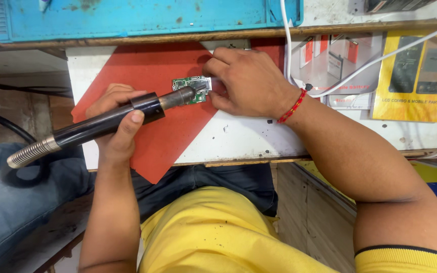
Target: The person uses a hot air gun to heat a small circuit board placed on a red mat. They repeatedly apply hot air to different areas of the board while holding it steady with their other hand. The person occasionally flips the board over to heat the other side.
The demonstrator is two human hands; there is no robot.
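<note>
The left hand grips a hot-air wand, nozzle over a green board on the red mat. The right hand pins the board's edge, fingers bent. Keeping the nozzle clear of those fingers seems wise.

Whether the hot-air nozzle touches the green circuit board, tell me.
Cannot tell. In the head view the hot-air nozzle overlaps the green circuit board, so any gap is hidden.
</note>
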